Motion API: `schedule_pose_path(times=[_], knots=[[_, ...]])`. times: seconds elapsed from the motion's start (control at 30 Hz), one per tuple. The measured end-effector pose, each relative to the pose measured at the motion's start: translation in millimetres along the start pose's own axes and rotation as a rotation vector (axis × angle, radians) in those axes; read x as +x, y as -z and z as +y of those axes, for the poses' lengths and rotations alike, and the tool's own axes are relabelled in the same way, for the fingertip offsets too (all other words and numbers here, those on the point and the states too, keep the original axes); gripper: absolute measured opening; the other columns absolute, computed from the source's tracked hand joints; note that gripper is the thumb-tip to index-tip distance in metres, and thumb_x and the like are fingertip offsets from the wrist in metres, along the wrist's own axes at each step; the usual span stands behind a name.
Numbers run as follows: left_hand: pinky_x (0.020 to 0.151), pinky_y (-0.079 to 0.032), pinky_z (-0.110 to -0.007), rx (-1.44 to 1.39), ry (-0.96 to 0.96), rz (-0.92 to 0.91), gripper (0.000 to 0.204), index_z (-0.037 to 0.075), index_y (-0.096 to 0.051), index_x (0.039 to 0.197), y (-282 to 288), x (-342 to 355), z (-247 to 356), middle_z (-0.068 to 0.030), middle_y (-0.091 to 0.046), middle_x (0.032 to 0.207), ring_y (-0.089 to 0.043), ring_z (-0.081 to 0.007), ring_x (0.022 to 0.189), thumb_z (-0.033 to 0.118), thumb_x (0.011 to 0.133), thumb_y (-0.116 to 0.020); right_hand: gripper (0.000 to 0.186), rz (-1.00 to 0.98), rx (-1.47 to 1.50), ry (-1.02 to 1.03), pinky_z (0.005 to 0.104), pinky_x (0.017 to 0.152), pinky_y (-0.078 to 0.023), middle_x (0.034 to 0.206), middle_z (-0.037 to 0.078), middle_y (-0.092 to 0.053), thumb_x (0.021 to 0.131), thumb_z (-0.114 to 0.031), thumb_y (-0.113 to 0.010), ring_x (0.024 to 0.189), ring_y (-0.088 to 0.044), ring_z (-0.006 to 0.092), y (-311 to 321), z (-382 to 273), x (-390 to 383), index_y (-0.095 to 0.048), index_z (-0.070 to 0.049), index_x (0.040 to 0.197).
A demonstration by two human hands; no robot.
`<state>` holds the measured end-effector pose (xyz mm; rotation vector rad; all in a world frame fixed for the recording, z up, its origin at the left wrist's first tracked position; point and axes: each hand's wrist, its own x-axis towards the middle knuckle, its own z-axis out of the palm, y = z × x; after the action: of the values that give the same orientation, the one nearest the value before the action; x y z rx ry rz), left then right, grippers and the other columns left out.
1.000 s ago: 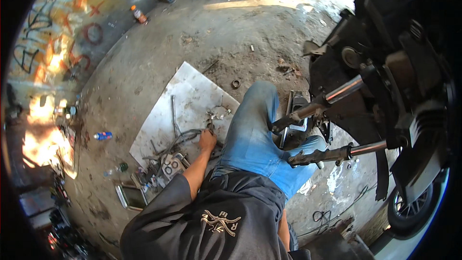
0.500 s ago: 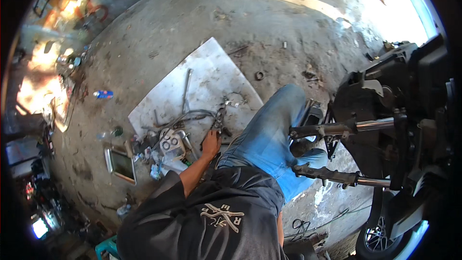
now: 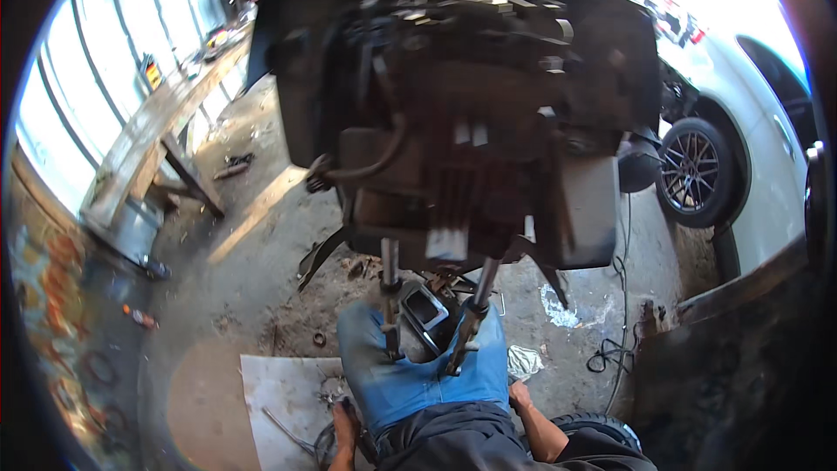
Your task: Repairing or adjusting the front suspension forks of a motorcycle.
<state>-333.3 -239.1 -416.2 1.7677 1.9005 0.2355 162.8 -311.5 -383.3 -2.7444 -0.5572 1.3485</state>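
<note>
I sit on a concrete floor with my legs in blue jeans point(image 3: 418, 379) stretched toward a stripped black scooter front point(image 3: 453, 122). Its two metal fork tubes point(image 3: 390, 296) point(image 3: 475, 314) come down over my knees, with a dark housing point(image 3: 425, 314) between them. My left hand point(image 3: 343, 426) rests low at my left side on a white sheet point(image 3: 279, 392), among small tools and a dark cable; its fingers are unclear. My right hand point(image 3: 520, 399) is planted on the floor beside my right thigh, next to a black tyre point(image 3: 593, 426), holding nothing.
A crumpled white rag point(image 3: 523, 359) and a black cord point(image 3: 610, 353) lie on the floor to my right. A white car point(image 3: 750, 78) with its wheel point(image 3: 693, 173) stands at the back right. A long wooden bench point(image 3: 148, 139) runs along the left wall.
My head has lifted and turned, so the scooter now fills the upper middle. The left hand has drawn back toward my hip, and the right hand now shows on the floor.
</note>
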Motion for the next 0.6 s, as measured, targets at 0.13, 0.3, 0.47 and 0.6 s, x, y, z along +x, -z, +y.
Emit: schedule_pose_path(times=[0.13, 0.3, 0.47, 0.6], knots=[[0.091, -0.045, -0.049, -0.330, 0.263, 0.429, 0.044, -0.010, -0.041, 0.131, 93.7, 30.1, 70.6, -0.0312, -0.053, 0.126, -0.056, -0.0471, 0.110, 0.019, 0.099, -0.051, 0.057, 0.056, 0.005, 0.054, 0.0517, 0.091, -0.049, 0.110, 0.035, -0.062, 0.087, -0.036, -0.057, 0.106, -0.061, 0.0474, -41.1, 19.0, 17.9, -0.050, 0.010, 0.120], [0.067, -0.043, -0.030, -0.787, -0.319, 0.779, 0.044, -0.002, -0.046, 0.125, 248.7, 49.0, 273.1, -0.0125, -0.051, 0.093, -0.052, -0.0182, 0.081, 0.031, 0.098, -0.052, 0.057, 0.058, 0.083, 0.067, 0.0498, 0.092, -0.049, 0.109, 0.035, -0.063, 0.086, -0.031, -0.059, 0.106, -0.061, 0.0470, -36.2, 14.0, -9.7, -0.048, 0.011, 0.122], [0.045, -0.036, -0.021, -0.539, -1.211, 0.498, 0.033, 0.008, -0.048, 0.098, 336.7, 13.3, 453.2, -0.0055, -0.054, 0.072, -0.047, -0.0117, 0.055, 0.037, 0.089, -0.061, 0.047, 0.176, 0.239, 0.101, 0.0455, 0.064, -0.056, 0.089, 0.027, -0.067, 0.088, -0.035, -0.057, 0.077, -0.069, 0.0386, -21.7, 19.9, 10.5, -0.055, 0.008, 0.108], [0.052, -0.046, -0.028, -0.371, -1.623, 0.178, 0.042, 0.007, -0.057, 0.107, 352.1, 29.5, 592.8, -0.0039, -0.062, 0.083, -0.058, -0.0151, 0.064, 0.032, 0.080, -0.078, 0.022, 0.037, 0.857, -0.072, 0.0338, 0.039, -0.044, 0.067, 0.007, -0.052, 0.090, -0.019, -0.056, 0.045, -0.051, 0.0166, 25.5, -1.3, -19.6, -0.052, 0.001, 0.098]])
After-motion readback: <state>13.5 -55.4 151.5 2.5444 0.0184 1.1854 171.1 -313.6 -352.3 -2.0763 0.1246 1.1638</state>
